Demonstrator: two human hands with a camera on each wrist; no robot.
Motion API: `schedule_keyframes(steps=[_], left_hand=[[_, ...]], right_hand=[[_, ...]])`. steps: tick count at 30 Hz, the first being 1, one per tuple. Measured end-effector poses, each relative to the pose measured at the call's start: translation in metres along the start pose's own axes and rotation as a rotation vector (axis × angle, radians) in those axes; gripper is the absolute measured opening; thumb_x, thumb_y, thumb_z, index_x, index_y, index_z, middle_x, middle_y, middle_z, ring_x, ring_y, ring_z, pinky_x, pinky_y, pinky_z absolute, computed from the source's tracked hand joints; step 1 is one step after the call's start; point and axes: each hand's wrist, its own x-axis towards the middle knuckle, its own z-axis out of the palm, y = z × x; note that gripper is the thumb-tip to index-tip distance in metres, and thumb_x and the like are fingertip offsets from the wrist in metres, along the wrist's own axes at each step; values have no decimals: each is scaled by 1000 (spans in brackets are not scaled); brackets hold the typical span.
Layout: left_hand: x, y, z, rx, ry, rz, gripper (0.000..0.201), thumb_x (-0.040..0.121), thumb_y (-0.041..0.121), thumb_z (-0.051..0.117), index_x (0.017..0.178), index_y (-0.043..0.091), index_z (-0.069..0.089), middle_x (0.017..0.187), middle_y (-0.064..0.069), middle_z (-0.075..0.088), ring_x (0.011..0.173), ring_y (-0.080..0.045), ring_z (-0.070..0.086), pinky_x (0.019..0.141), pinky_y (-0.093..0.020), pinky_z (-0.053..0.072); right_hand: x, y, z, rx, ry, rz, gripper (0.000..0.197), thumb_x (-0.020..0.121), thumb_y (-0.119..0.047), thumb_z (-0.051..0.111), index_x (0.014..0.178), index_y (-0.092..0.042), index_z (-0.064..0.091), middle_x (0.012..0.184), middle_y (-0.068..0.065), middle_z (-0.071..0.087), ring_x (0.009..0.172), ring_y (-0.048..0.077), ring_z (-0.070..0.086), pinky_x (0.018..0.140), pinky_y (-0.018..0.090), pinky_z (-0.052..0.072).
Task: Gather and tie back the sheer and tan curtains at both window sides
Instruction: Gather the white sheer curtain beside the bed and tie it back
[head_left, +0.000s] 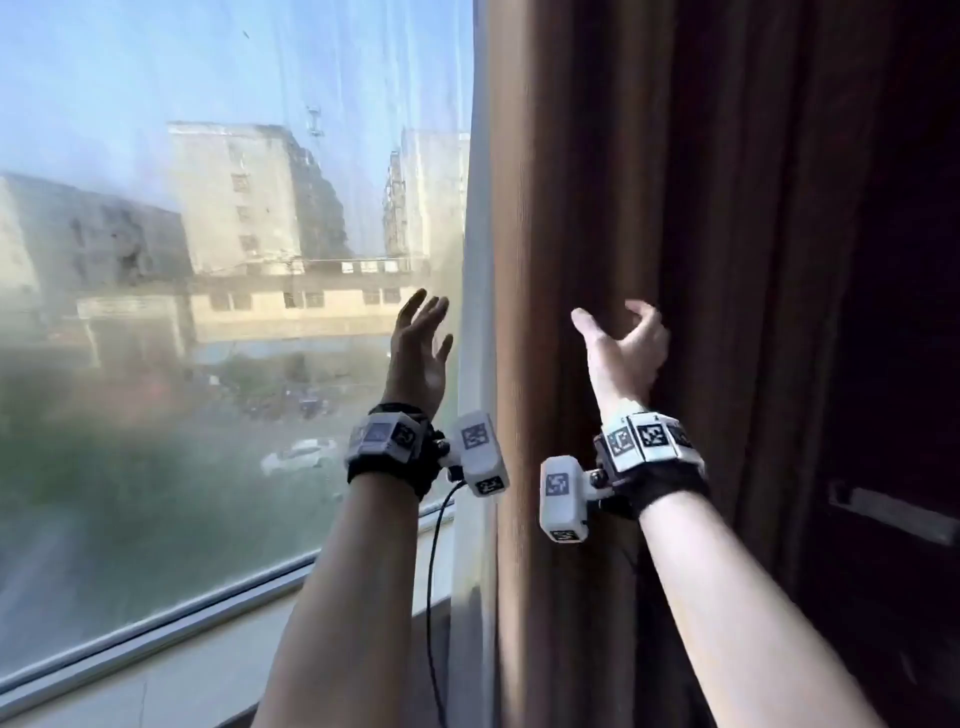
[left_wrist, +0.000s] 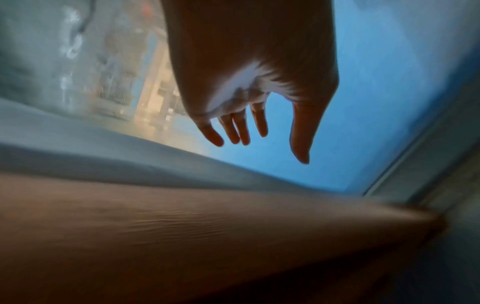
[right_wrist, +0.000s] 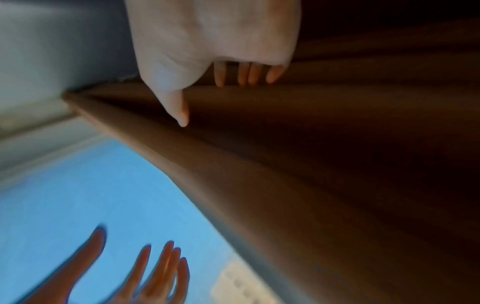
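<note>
Now right hand (head_left: 621, 348) fingers (right_wrist: 249, 74) behind tan curtain (head_left: 571, 208) fold, thumb in front

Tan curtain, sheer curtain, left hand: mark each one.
tan curtain (head_left: 561, 208), head view, on its front fold beside the window.
sheer curtain (head_left: 475, 364), head view, on its pale gathered edge.
left hand (head_left: 418, 358), head view, on the palm.
</note>
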Motion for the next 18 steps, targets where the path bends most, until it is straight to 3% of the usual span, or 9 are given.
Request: schedule_keyframes(steps=[2,4,7,9,11,13,16,18], left_hand=[[21,-29,6,322,20,-37,71,78,12,75,139,23,41,151,-8,34,135,-17,36,110,-35,30],[43,-56,9,563,26,-78,101,69,24,85,149,24,24,155,-7,26,141,-20,28,115,-39,26],[84,-93,4,779,52,-41,125,56,52,88,151,33,9,158,-3,14,145,-22,18,117,-46,20],[113,-114,1,886,91,47,136,44,65,86,150,32,7,157,-6,15,145,-26,16,116,-54,19],[135,-131,3,906,84,140,135,40,70,84,146,27,14,151,-6,28,140,-27,28,114,-54,27],[162,-156,11,784,-67,172,118,45,62,88,139,23,29,138,0,47,127,-17,47,109,-44,39],[201,-201,31,657,-231,124,99,50,56,90,133,24,45,123,10,60,111,-4,58,98,-27,48],[229,-231,48,584,-259,64,97,47,62,89,128,26,52,119,12,64,108,-4,61,95,-30,51]], right_hand=[[4,10,6,-231,23,-118,99,59,-66,74,140,-27,33,150,6,30,137,26,27,105,49,28],[9,17,12,-349,-40,-215,124,54,-71,74,151,-29,9,159,11,6,146,27,7,108,57,19],[29,34,27,-415,-106,-298,139,49,-76,72,150,-33,-13,160,11,-17,147,29,-12,109,65,7],[47,46,37,-488,-20,-336,141,48,-74,73,149,-35,-16,159,12,-20,147,31,-15,107,68,6],[70,55,40,-548,89,-329,141,46,-68,76,150,-36,-15,159,14,-18,146,36,-12,106,72,10],[99,72,42,-583,188,-259,142,46,-64,79,149,-38,-16,159,15,-18,146,38,-11,107,72,11],[139,96,44,-489,235,-129,144,49,-58,84,147,-42,-19,157,15,-23,146,39,-13,107,71,5],[165,113,41,-439,266,-54,145,50,-59,85,146,-43,-21,157,16,-25,146,39,-11,107,70,3]])
